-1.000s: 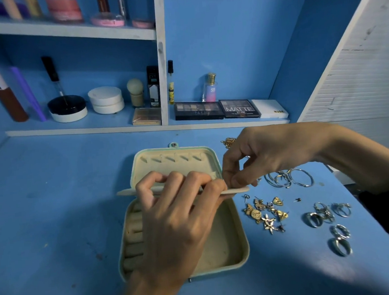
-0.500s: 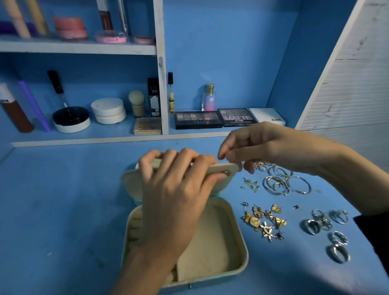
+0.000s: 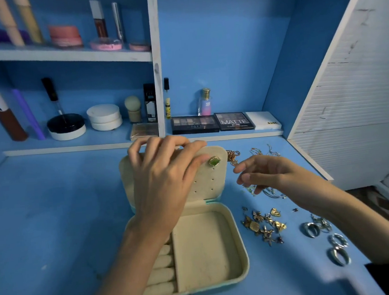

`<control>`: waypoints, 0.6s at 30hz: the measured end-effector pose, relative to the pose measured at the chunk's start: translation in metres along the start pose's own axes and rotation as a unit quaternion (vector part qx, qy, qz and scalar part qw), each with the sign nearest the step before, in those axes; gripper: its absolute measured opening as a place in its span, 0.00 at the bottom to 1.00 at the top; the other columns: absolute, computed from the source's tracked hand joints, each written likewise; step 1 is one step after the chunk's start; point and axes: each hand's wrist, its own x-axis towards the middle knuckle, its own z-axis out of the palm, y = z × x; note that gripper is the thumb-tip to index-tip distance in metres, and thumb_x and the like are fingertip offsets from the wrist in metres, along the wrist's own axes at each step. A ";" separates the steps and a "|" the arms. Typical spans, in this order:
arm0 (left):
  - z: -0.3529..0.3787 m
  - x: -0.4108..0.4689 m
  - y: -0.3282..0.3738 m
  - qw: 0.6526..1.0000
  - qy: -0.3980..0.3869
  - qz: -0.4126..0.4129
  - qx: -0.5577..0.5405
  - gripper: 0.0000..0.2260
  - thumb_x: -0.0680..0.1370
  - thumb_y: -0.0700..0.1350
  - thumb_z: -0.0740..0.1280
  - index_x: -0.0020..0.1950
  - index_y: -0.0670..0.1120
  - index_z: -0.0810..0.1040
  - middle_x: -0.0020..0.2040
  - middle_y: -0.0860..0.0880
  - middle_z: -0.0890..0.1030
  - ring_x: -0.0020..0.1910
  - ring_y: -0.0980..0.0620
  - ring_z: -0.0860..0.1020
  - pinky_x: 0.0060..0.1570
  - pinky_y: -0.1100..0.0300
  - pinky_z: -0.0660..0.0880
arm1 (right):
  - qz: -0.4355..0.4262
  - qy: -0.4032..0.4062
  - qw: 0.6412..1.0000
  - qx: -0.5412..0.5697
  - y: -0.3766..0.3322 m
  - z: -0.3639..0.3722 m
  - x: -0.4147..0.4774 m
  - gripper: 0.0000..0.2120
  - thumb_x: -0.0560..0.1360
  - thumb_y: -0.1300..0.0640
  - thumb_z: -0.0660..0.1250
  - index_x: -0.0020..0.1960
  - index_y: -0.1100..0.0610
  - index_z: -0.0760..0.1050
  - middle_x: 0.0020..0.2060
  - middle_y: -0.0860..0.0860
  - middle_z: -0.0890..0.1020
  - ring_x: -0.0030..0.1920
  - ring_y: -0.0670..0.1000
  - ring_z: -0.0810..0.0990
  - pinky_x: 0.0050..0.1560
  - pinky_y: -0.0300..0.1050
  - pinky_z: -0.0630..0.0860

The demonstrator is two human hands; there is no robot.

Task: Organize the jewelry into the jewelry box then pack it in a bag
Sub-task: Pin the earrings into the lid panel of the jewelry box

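Note:
A cream jewelry box lies open on the blue desk. Its perforated earring flap stands upright, and my left hand grips the flap's top edge. A green gold-rimmed earring is pinned at the flap's upper right. My right hand hovers to the right of the flap with relaxed fingers, holding nothing. Gold earrings lie in a cluster right of the box. Silver rings lie further right. Hoops and chains lie partly hidden by my right hand.
Shelves at the back hold eyeshadow palettes, a perfume bottle, compacts and tubes. A white louvred panel closes the right side. Bare blue desk spreads to the left of the box.
The flap has swung from lying flat to standing upright, showing the green earring pinned on it. My right hand let go of the flap and drew back to the right.

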 end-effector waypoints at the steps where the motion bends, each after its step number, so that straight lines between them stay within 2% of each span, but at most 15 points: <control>1: 0.000 0.000 0.000 1.000 0.001 0.002 -0.002 0.11 0.78 0.54 0.65 0.51 0.51 0.83 0.45 0.51 0.81 0.44 0.49 0.75 0.55 0.51 0.64 | 0.002 0.000 1.000 -0.005 0.003 0.001 0.000 0.06 0.75 0.62 0.67 0.50 0.56 0.79 0.44 0.57 0.81 0.42 0.46 0.78 0.41 0.37 0.74; 5: 0.001 -0.003 -0.001 1.000 -0.007 0.003 0.000 0.09 0.79 0.51 0.65 0.54 0.51 0.83 0.45 0.51 0.80 0.45 0.50 0.74 0.58 0.51 0.63 | 0.003 0.010 0.999 -0.050 0.012 0.002 -0.003 0.06 0.75 0.62 0.67 0.49 0.54 0.79 0.45 0.59 0.82 0.39 0.44 0.76 0.38 0.32 0.72; 7: 0.001 -0.005 -0.001 1.000 -0.011 0.002 -0.008 0.09 0.79 0.49 0.66 0.56 0.50 0.82 0.45 0.51 0.80 0.45 0.50 0.73 0.59 0.51 0.62 | -0.007 0.016 0.996 -0.086 0.016 0.000 -0.004 0.06 0.75 0.61 0.68 0.47 0.52 0.80 0.44 0.58 0.82 0.39 0.45 0.76 0.38 0.33 0.72; 9: 0.000 -0.006 -0.002 1.000 -0.017 0.001 -0.021 0.09 0.79 0.46 0.66 0.57 0.50 0.82 0.46 0.51 0.80 0.46 0.50 0.74 0.58 0.52 0.62 | -0.026 0.021 0.989 -0.141 0.019 -0.003 -0.005 0.06 0.74 0.60 0.69 0.45 0.50 0.81 0.42 0.55 0.82 0.40 0.47 0.77 0.41 0.34 0.73; 12: -0.001 -0.006 -0.004 0.999 -0.026 -0.001 -0.036 0.10 0.78 0.43 0.66 0.58 0.50 0.82 0.46 0.51 0.81 0.46 0.50 0.74 0.54 0.54 0.61 | -0.056 0.013 0.963 -0.264 0.021 -0.007 -0.010 0.06 0.73 0.58 0.70 0.42 0.46 0.80 0.38 0.45 0.82 0.39 0.41 0.77 0.41 0.31 0.71; 18: -0.001 -0.007 -0.004 0.999 -0.034 0.000 -0.037 0.11 0.77 0.41 0.66 0.59 0.49 0.81 0.47 0.50 0.80 0.45 0.50 0.72 0.52 0.53 0.61 | -0.087 -0.022 0.933 -0.348 0.021 -0.015 -0.022 0.03 0.72 0.58 0.71 0.44 0.52 0.82 0.37 0.42 0.80 0.41 0.39 0.75 0.40 0.26 0.67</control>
